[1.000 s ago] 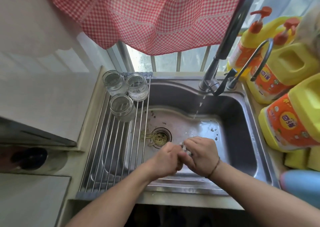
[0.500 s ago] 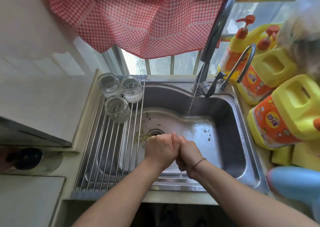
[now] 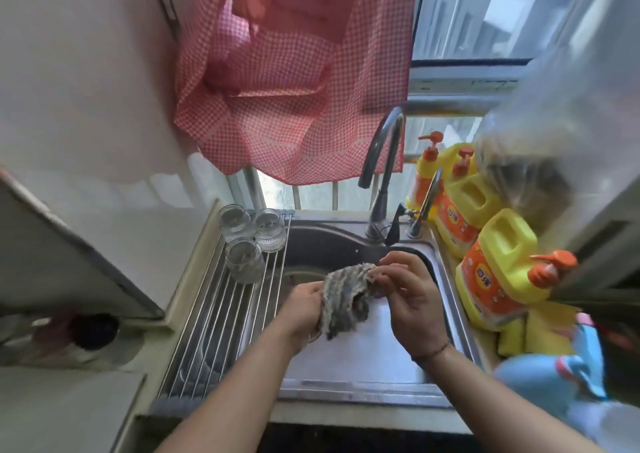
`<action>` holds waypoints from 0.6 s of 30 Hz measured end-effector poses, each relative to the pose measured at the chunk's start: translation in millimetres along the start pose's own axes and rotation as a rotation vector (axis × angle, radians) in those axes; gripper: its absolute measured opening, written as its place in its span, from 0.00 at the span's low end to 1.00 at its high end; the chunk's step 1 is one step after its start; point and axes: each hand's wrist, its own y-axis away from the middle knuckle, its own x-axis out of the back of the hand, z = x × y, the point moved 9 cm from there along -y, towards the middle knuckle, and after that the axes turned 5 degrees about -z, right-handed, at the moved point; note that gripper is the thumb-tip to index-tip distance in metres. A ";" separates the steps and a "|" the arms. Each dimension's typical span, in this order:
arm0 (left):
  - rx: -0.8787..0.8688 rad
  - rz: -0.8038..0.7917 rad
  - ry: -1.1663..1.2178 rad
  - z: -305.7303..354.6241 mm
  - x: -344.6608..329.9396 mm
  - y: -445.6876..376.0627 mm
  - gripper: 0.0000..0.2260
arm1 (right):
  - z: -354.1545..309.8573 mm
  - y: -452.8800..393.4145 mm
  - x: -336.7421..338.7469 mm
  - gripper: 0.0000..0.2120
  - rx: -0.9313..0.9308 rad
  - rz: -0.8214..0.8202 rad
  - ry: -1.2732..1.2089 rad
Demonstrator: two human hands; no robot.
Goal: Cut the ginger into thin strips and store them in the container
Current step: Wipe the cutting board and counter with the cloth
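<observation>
Ginger is nowhere to be seen from where I stand, nor any board, knife or storage container; the job looks stuck at a washing-up stage. What the person has instead is a cloth, a knitted grey-green rag, stretched between both hands above the sink.

The left hand sits at about 8 o'clock from the cloth, its fingers curled round the lower edge. The right hand, at 3 o'clock, pinches the upper corner between thumb and fingertips, the other fingers loosely bent. Held apart like this, over the basin, the cloth can be opened out and any drips fall into the sink; my guess is it is being shaken out or readied for wringing.

The tap stands at 12 o'clock behind the hands; I cannot tell whether water runs. A wire rack spans the sink's left side at 9 o'clock, and three glass jars stand on its far end, I'd guess to drain. At 2 to 3 o'clock three yellow bottles with orange pumps crowd the sink's right edge, handy for washing. One red checked cloth hangs at the window above.
</observation>
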 end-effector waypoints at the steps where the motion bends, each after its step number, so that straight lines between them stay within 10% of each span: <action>1: -0.008 0.005 -0.072 3.1 -0.9 2.9 0.10 | -10.4 -3.4 3.9 0.08 0.011 0.007 -0.017; 9: -0.550 0.146 -0.443 70.4 -26.6 68.7 0.17 | -47.7 -28.6 15.1 0.06 -0.101 -0.030 -0.042; 18: -0.674 0.294 -0.532 88.4 -15.2 102.1 0.04 | -50.6 -25.6 12.1 0.07 -0.246 -0.082 0.000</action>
